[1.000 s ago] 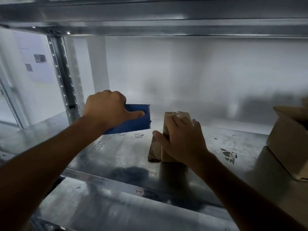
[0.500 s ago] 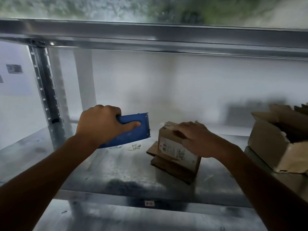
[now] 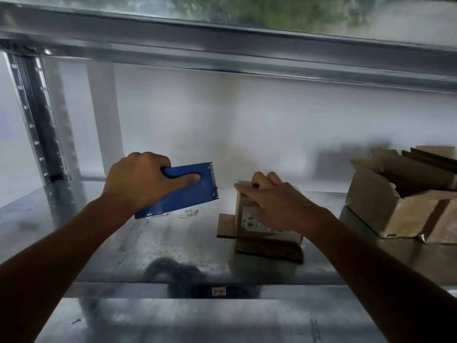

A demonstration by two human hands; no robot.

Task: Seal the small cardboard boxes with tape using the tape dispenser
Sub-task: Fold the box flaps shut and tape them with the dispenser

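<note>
The left hand (image 3: 138, 179) grips a blue, flat-sided metal tape dispenser (image 3: 188, 196): its fingers are curled round the top edge and its thumb lies flat along the near face. The dispenser is held in the air above the left half of the grey metal shelf (image 3: 173, 243), with its toothed cutting edge turned to the right, toward the small brown cardboard box (image 3: 247, 233). A gap separates the dispenser from the box. The box stands near the middle of the shelf, closer to the front edge than to the back wall, and a white printed label (image 3: 249, 220) shows on the side facing the camera. The right hand (image 3: 277, 201) holds the box from above, its fingers bent over the top and its thumb lying along the near top edge. The picture does not show whether the flaps under that hand are shut. A flat brown piece of cardboard (image 3: 225, 225) sticks out at the box's left foot, touching it. At the right end of the shelf, well apart from the small box, sits a larger, worn brown cardboard carton (image 3: 385, 206) with its flaps open. A perforated metal upright post (image 3: 37, 129) rises at the back left corner, and a metal beam (image 3: 222, 45) of the level above runs across the top. A small white sticker (image 3: 218, 291) sits on the front edge of the shelf.
</note>
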